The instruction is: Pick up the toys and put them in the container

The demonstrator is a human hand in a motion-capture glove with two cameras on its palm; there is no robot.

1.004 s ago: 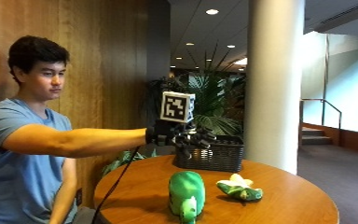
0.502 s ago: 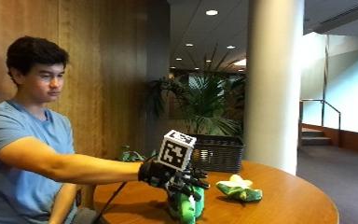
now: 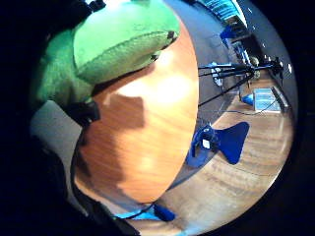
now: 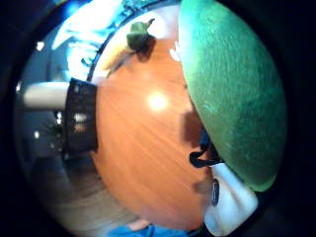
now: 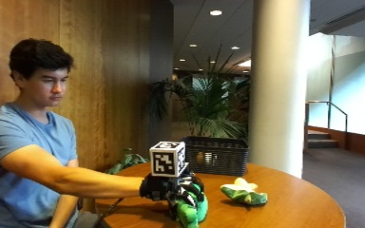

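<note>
So far, nothing can be counted as delivered: 2 toys are seen on the round wooden table [image 5: 296, 209], and neither is in the container. Nearest the table's front edge, the gloved right hand [image 5: 170, 186] is set over the green plush toy [image 5: 188, 213], with its fingers curled down around the toy's upper part; the toy is judged to be gripped, and it looks to be resting on the wood or just at it, though contact cannot be confirmed. In both palm views the green plush fills a large share of the field, so it is known to be close against the palm. Just beyond and to one side, a smaller green and pale-yellow soft toy [image 5: 243, 193] is left lying on the tabletop, apart from the hand and untouched. Farthest back, near the far rim of the table, the dark woven basket [image 5: 215, 156] is placed upright. Its interior is hidden by its walls, so its contents cannot be told. Both toys are judged to remain to be carried there.
</note>
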